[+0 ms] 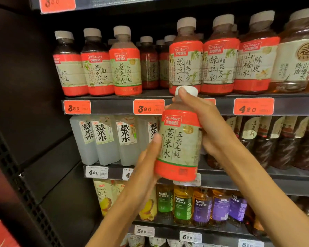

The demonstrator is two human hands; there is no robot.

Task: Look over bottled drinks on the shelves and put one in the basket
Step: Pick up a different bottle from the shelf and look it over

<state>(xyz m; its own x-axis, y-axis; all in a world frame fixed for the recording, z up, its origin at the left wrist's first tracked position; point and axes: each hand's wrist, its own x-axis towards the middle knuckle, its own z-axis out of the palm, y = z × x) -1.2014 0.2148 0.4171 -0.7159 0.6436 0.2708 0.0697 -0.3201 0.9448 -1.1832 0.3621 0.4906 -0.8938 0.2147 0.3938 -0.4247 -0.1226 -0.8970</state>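
I hold a bottle with a red-and-cream label and a white cap upright in front of the shelves, its label facing me. My left hand grips its lower left side, thumb on the label. My right hand wraps the neck and upper right side, with a fingertip on the cap. The same kind of bottle stands on the upper shelf among other red-labelled drinks. No basket is in view.
The shelf edge carries red price tags. Below it stand pale square bottles, dark bottles at right, and green, amber and purple tea bottles lower down. A black cabinet wall closes the left side.
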